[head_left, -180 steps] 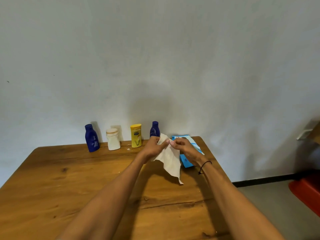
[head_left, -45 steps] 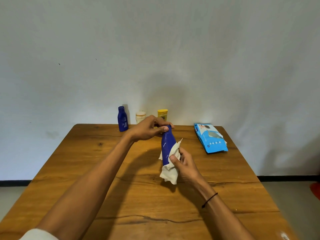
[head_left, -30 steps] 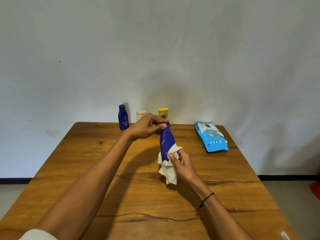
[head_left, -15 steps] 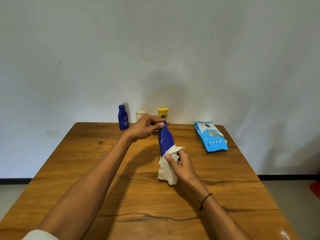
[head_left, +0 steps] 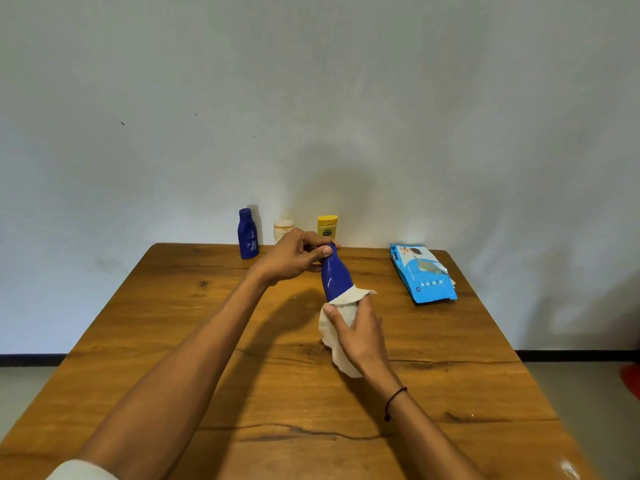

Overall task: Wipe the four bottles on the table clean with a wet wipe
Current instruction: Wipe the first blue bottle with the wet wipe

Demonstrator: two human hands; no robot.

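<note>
A dark blue bottle [head_left: 334, 275] is held tilted above the wooden table [head_left: 173, 323]. My left hand [head_left: 294, 258] grips its cap end. My right hand [head_left: 360, 332] presses a white wet wipe [head_left: 337, 344] around the bottle's lower end, which the wipe hides. At the far edge against the wall stand another blue bottle [head_left: 248, 234], a white bottle [head_left: 283, 227] partly hidden behind my left hand, and a yellow bottle [head_left: 327, 226].
A blue pack of wet wipes [head_left: 423, 273] lies on the table's far right. A white wall rises right behind the bottles. Grey floor shows on both sides, with a red object [head_left: 631, 379] at the right edge.
The held bottle has tilted further, its top leaning left. My right hand and the wipe have slid down to the bottle's base. The standing bottles and the pack have stayed put.
</note>
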